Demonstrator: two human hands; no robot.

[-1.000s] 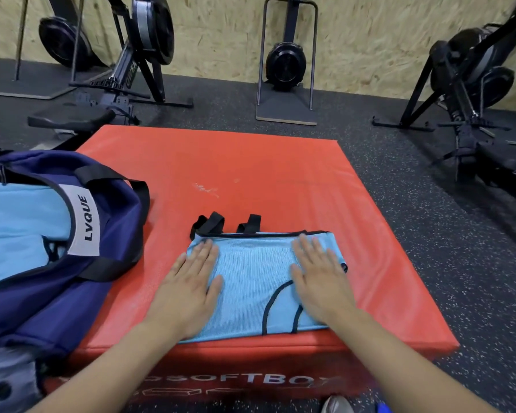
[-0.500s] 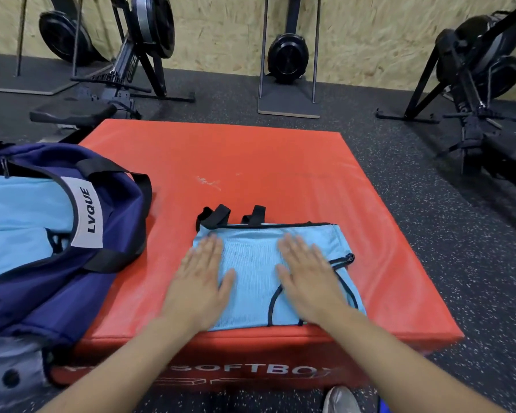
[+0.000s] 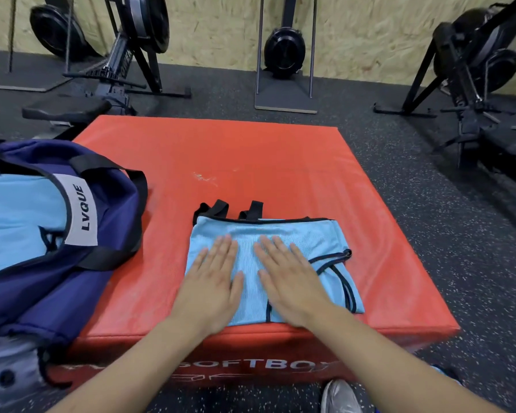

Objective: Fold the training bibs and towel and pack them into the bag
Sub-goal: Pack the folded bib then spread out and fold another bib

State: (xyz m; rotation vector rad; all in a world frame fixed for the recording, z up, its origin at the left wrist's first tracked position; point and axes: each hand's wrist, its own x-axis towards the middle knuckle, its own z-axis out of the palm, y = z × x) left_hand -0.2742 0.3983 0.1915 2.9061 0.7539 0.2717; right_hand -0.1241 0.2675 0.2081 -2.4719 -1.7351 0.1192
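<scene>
Both hands lie flat with straight fingers on the folded light-blue mesh training bib with black trim [image 3: 283, 234], left hand [image 3: 212, 286] beside right hand [image 3: 289, 281]. The bib's long axis runs left-right on the red padded soft box [image 3: 251, 162]; its black straps [image 3: 230, 208] point away, beyond the fingertips. Left of the fingers sits the open navy fabric bag [image 3: 108, 210].

I observe a light-blue training bib [image 3: 283, 234], black-trimmed, folded flat near the front edge of the red box, and a navy bag [image 3: 72, 278] lying open at left with light-blue fabric inside.
</scene>
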